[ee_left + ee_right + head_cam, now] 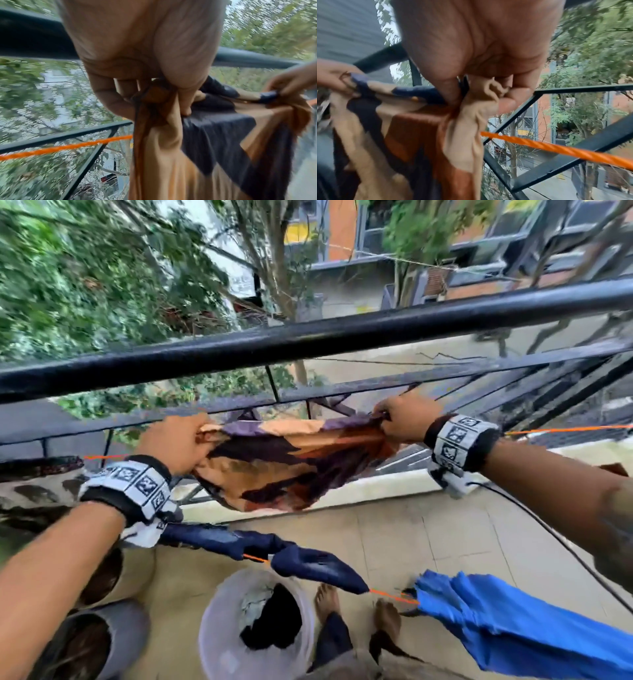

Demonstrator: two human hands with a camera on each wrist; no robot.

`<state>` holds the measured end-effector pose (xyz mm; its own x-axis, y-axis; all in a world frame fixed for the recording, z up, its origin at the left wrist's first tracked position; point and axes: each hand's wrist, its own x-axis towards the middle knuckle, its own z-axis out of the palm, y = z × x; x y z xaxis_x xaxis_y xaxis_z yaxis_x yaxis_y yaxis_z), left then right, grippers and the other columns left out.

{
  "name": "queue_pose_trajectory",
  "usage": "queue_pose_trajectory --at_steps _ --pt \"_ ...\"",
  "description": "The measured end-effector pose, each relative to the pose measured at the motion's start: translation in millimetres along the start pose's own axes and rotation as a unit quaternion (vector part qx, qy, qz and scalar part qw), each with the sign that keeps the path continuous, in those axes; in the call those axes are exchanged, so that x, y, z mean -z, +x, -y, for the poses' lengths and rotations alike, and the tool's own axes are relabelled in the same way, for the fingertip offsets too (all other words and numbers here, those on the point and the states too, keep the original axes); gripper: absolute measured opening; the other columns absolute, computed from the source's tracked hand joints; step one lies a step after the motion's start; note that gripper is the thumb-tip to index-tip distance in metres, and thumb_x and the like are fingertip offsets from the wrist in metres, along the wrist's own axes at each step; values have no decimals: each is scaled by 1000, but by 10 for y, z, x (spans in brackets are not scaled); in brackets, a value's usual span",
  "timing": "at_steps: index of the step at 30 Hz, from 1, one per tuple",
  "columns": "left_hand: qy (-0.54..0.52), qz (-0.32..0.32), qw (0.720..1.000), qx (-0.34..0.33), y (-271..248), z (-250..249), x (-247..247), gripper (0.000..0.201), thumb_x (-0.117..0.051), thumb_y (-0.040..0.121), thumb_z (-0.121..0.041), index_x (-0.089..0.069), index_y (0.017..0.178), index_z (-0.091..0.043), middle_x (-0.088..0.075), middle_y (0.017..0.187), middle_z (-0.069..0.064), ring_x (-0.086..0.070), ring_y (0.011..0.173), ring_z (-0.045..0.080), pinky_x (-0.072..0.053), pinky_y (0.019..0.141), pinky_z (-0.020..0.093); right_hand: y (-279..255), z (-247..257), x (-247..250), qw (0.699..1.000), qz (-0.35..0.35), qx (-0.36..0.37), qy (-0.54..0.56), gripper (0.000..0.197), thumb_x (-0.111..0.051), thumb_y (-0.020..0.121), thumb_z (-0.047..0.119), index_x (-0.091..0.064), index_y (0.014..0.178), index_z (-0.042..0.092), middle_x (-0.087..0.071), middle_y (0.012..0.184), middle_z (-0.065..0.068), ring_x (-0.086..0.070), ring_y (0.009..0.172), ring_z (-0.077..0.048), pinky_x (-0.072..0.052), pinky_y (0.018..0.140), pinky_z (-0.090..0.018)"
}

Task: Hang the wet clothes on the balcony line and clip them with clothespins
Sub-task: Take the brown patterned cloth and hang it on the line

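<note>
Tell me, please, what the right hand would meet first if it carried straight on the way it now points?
Probably the black balcony railing. The right hand, gripping the patterned cloth, points outward over the orange line, and the railing's bars stand just beyond it. Depth is unclear, so it might pass between bars.

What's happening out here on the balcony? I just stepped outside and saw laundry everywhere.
A person is hanging washing. Their left hand and right hand each grip an end of a brown, tan and dark patterned cloth, stretched out at the orange line by the railing. No clothespin is visible on it. A navy garment and a blue one already hang on a nearer line, above a bucket holding more clothes.
</note>
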<state>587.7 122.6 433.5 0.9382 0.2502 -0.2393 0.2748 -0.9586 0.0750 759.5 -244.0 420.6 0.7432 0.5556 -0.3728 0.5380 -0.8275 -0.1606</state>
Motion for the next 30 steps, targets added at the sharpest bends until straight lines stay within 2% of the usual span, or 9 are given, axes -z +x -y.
queue_pose_trajectory --at_steps 7,11,15,17,19,22,24,27,30 --pt "7 -13 999 -31 161 91 9 26 -56 93 -48 -58 100 -23 -68 95 17 -65 88 38 -50 68 39 228 -170 148 997 -35 -55 43 25 -59 90 32 -66 112 22 -67 118 -15 -61 110 -36 -49 91 -42" --pt "18 182 981 60 281 74 -192 61 -55 82 -75 -61 84 -14 -64 84 12 -63 78 29 -44 67 31 226 -169 -70 987 83 -102 91 24 -74 82 40 -69 96 21 -68 84 -6 -66 90 -29 -50 80 -33" --pt "-76 282 952 88 391 229 -480 93 -52 37 -97 -66 75 -13 -66 71 7 -59 67 22 -37 65 32 140 -160 -554 969 148 -144 136 27 -77 77 45 -70 87 21 -64 78 2 -60 87 -24 -45 65 -23" --pt "-132 296 940 107 316 233 -530 88 -60 34 -86 -71 86 -16 -68 84 6 -61 78 22 -37 70 31 113 -184 -671 960 145 -155 183 24 -77 76 41 -65 73 20 -65 64 7 -63 81 -24 -40 50 -19" --pt "-161 318 928 108 239 178 -507 84 -65 46 -70 -69 109 -14 -63 101 4 -55 91 20 -39 72 28 67 -204 -654 961 139 -159 180 35 -75 77 52 -67 88 19 -72 87 -4 -68 91 -28 -46 60 -22" --pt "-175 306 929 111 258 202 -546 62 -75 80 -47 -61 124 -5 -59 116 7 -49 100 20 -36 70 25 -57 -234 -553 978 45 -144 147 68 -64 74 74 -63 119 23 -68 118 -7 -63 109 -28 -47 84 -33" --pt "-205 278 929 130 296 256 -623 45 -76 87 -24 -61 125 -4 -60 115 10 -53 101 22 -37 78 26 -264 -258 -497 960 -110 -114 230 50 -64 81 67 -66 110 25 -71 96 0 -66 92 -22 -51 79 -33" --pt "-238 204 933 176 302 282 -718 55 -87 65 -30 -65 109 -6 -68 102 15 -59 89 26 -48 85 37 -708 -253 -644 903 -350 -23 248 27 -68 88 43 -63 83 17 -59 70 2 -56 67 -17 -48 65 -35" --pt "-227 166 937 209 286 229 -739 48 -89 71 -29 -62 101 -3 -61 78 8 -52 70 22 -38 63 32 -994 -191 -1195 887 -346 -62 299 29 -74 82 38 -55 78 17 -55 70 1 -51 64 -16 -44 62 -30"
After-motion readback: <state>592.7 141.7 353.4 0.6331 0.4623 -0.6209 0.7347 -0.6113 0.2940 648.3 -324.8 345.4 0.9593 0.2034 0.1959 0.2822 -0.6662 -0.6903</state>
